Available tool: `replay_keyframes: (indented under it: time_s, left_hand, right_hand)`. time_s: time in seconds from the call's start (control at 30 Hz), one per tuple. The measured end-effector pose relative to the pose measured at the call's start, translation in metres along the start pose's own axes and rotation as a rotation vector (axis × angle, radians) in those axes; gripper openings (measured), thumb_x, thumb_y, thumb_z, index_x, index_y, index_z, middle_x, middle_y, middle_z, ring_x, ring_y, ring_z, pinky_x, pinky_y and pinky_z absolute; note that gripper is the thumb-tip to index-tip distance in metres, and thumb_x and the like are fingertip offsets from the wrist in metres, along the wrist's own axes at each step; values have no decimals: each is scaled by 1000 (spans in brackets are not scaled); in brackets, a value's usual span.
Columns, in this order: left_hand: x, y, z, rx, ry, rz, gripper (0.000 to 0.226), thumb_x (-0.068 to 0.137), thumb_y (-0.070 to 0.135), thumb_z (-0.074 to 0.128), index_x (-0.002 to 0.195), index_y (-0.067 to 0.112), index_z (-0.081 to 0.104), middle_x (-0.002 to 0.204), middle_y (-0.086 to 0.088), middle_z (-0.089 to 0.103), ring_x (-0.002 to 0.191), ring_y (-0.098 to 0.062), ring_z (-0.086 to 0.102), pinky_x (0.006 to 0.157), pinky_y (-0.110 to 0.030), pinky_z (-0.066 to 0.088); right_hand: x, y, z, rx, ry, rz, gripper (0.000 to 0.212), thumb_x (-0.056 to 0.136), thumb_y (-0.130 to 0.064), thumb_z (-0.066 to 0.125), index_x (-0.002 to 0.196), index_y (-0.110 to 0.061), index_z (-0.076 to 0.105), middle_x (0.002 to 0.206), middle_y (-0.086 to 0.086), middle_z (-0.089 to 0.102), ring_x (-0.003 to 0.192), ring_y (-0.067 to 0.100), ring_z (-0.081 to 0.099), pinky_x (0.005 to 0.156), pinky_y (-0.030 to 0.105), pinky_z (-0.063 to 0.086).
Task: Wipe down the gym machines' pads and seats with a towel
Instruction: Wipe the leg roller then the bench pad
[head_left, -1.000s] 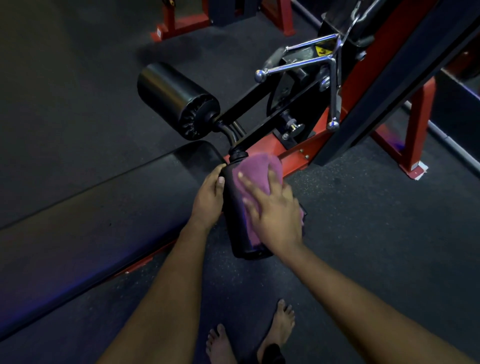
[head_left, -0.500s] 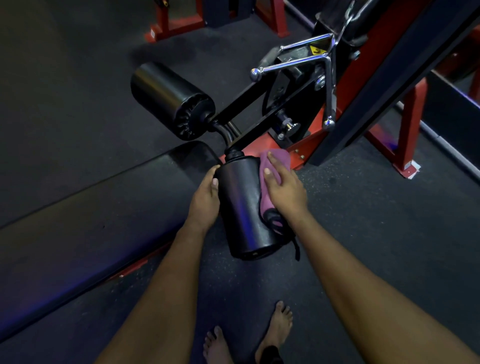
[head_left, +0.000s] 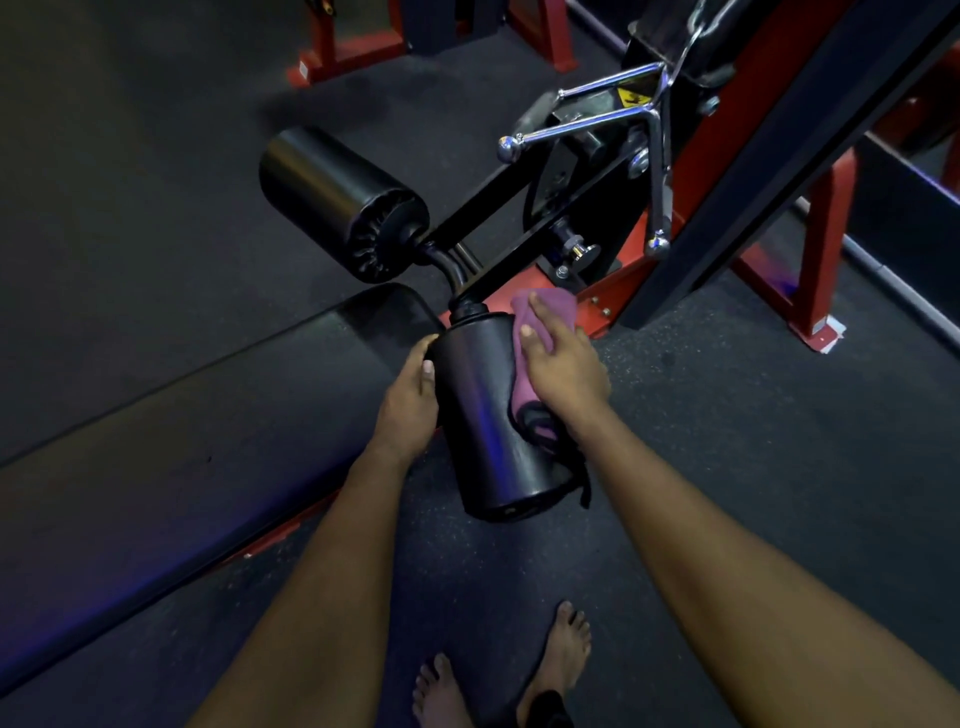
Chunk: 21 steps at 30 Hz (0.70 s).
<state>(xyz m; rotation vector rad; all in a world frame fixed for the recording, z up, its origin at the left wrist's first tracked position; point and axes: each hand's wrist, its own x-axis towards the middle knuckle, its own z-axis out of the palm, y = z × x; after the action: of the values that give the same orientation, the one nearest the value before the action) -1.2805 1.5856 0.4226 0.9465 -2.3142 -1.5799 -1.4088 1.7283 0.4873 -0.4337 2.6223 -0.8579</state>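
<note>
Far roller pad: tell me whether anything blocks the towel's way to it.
Only the black bent bar that joins the two rollers lies between them. The right hand presses the towel on the near roller pad; the far roller pad sits beyond that bar, its surface uncovered.

The near roller pad (head_left: 483, 415) is smooth black upholstery with a soft sheen; the far roller pad (head_left: 332, 197) looks alike, its end pleated. The towel (head_left: 550, 306) is matt purple cloth. The bench pad (head_left: 208, 415) is smooth, dull black. The handle (head_left: 597, 124) is bright chromed metal, the frame (head_left: 821, 249) red-painted metal, the floor (head_left: 779, 441) matt, grainy, speckled
</note>
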Motion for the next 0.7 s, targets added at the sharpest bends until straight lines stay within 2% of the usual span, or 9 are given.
replay_keyframes:
  time_s: [0.1,0.2,0.27,0.33,0.4,0.47,0.57,0.7]
  left_hand:
    - [0,1,-4,73,14,-28,42,110,28,32,151,25,41,146,-3,53,132,-20,49,100,-20,31]
    - [-3,21,-4,148,161,40,43,109,20,36,151,17,45,151,-5,47,137,-20,45,104,-16,27]
    - [-3,42,5,122,210,79,43,108,23,37,150,19,46,150,-5,46,134,-19,45,106,-19,29]
    - [-3,58,15,171,172,22,44,108,34,35,149,23,45,149,-6,45,132,-24,47,110,-32,33]
    - [-2,64,21,225,147,-33,48,106,41,36,149,18,42,147,-12,46,129,-32,49,108,-41,36]
    - [-2,64,23,280,138,-35,52,105,43,38,146,12,40,143,-18,46,125,-38,51,103,-45,40]
    - [-1,63,22,281,115,-41,51,106,42,38,145,9,38,142,-21,45,123,-41,51,99,-45,41]
    - [-2,57,13,183,72,-74,49,107,40,36,146,11,36,146,-17,42,129,-38,48,104,-42,38]
  right_hand:
    - [-28,-10,3,-196,68,-204,52,103,-55,41,152,-60,25,163,9,27,129,38,50,98,49,48]
    - [-77,11,6,-269,135,-377,53,103,-55,43,153,-59,24,164,7,24,129,31,46,93,47,52]
    - [-96,28,6,-168,131,-341,53,103,-54,44,152,-60,25,163,9,29,134,30,41,96,48,51]
    - [-106,39,5,-65,117,-275,53,102,-55,43,151,-63,25,163,9,30,139,30,38,100,48,49]
    - [-103,41,5,-27,122,-207,51,100,-61,38,149,-65,25,162,5,33,137,31,45,101,49,50]
    - [-78,34,4,-37,108,-58,50,101,-60,38,150,-62,28,157,5,39,132,35,51,102,50,47]
    - [-24,12,0,1,14,117,49,103,-55,39,152,-56,32,157,8,42,138,37,46,107,48,39]
    - [-17,-4,-2,-70,24,-58,51,103,-57,41,152,-60,27,154,11,39,129,40,51,100,50,45]
